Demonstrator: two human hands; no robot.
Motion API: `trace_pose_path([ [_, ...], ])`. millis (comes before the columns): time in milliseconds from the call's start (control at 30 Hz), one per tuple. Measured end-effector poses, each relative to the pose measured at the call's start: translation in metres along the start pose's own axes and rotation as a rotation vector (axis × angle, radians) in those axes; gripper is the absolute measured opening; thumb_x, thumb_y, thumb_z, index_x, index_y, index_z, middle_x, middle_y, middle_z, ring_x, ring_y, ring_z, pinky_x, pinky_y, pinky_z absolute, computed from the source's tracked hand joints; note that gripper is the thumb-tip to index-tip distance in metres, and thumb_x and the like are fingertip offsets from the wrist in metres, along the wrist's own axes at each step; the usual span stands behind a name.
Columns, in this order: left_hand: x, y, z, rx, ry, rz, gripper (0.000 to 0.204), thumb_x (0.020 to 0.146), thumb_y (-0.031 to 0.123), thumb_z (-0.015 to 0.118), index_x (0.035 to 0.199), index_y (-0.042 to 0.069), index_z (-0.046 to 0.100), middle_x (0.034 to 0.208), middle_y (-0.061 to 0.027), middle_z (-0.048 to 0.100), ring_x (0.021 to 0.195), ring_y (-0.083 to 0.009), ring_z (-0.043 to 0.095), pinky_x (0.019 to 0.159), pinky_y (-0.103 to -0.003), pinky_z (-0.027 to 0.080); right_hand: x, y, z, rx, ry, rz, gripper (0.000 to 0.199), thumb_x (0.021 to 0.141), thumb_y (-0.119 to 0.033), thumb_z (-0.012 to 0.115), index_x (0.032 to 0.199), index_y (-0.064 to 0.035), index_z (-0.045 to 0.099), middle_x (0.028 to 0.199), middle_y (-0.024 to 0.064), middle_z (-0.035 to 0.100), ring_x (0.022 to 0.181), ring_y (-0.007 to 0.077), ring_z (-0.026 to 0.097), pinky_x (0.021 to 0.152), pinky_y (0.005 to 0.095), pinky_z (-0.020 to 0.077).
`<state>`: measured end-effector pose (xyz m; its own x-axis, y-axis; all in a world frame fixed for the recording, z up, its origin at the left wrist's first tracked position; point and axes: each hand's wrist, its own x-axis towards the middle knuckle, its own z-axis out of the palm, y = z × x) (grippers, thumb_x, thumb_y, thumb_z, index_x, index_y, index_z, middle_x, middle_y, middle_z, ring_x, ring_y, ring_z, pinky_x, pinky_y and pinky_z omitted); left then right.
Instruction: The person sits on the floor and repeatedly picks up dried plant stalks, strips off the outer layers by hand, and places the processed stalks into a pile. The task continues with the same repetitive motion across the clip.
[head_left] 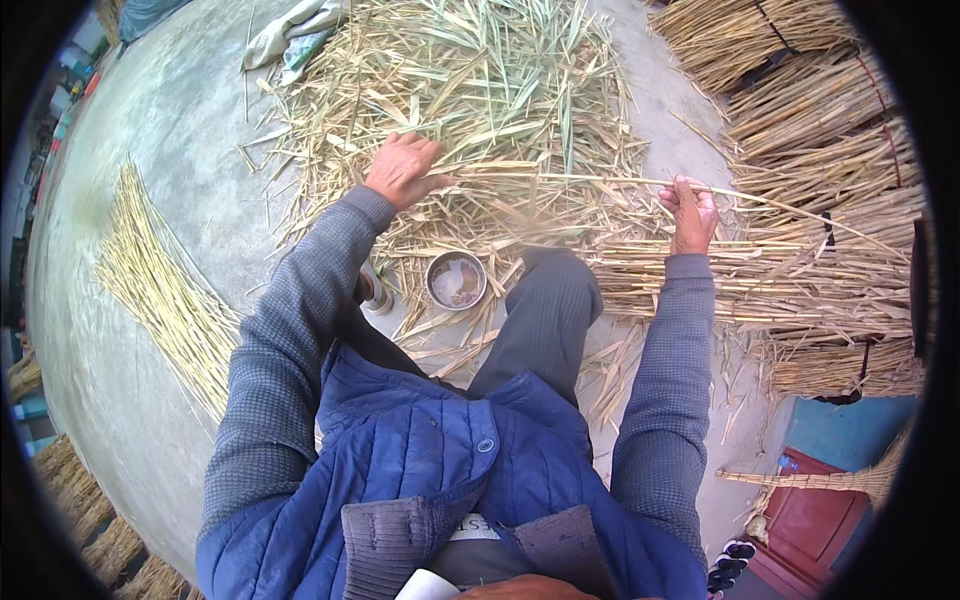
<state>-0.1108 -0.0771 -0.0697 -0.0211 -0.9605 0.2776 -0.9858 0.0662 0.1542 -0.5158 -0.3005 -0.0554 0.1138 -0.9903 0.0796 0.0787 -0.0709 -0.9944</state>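
A long pale reed stalk (610, 179) stretches sideways before me. My right hand (690, 210) pinches it between thumb and fingers, and its thicker part runs on to the right above a bundle of stalks (740, 285). My left hand (403, 170) is at the stalk's leafy left end, over a large heap of dry leaves and husks (480, 90). Its thumb and fingers are apart; its thumb tip is close to the leafy end, though whether they touch is unclear.
A round metal bowl (456, 280) stands by my knees, beside a can-like container (377, 292). Thin yellowish stalks (165, 290) lie on the concrete floor at left. Tied reed bundles (820, 130) are stacked at right. A cloth sack (295, 35) lies at the far left.
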Motion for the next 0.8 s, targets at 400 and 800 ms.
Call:
trace_pose_path([
  [400, 0.001, -0.056, -0.001, -1.338, 0.086, -0.446, 0.015, 0.09, 0.011, 0.073, 0.097, -0.001, 0.069, 0.09, -0.0073, 0.073, 0.083, -0.0102, 0.068, 0.077, -0.025, 0.056, -0.039, -0.031, 0.127, 0.146, -0.194, -0.031, 0.018, 0.093, -0.016, 0.07, 0.102, -0.0035, 0.061, 0.085, 0.007, 0.068, 0.069, 0.0124, 0.066, 0.066, 0.0242, 0.0563],
  [800, -0.026, -0.145, -0.005, 0.208, 0.24, -0.358, 0.018, 0.091, 0.025, 0.063, 0.091, 0.007, 0.064, 0.081, -0.0102, 0.066, 0.084, -0.0279, 0.06, 0.08, -0.041, 0.041, -0.066, -0.002, 0.181, 0.046, -0.213, 0.123, 0.022, 0.092, -0.017, 0.072, 0.105, -0.0031, 0.062, 0.089, 0.0095, 0.071, 0.074, 0.0147, 0.07, 0.066, 0.0242, 0.0587],
])
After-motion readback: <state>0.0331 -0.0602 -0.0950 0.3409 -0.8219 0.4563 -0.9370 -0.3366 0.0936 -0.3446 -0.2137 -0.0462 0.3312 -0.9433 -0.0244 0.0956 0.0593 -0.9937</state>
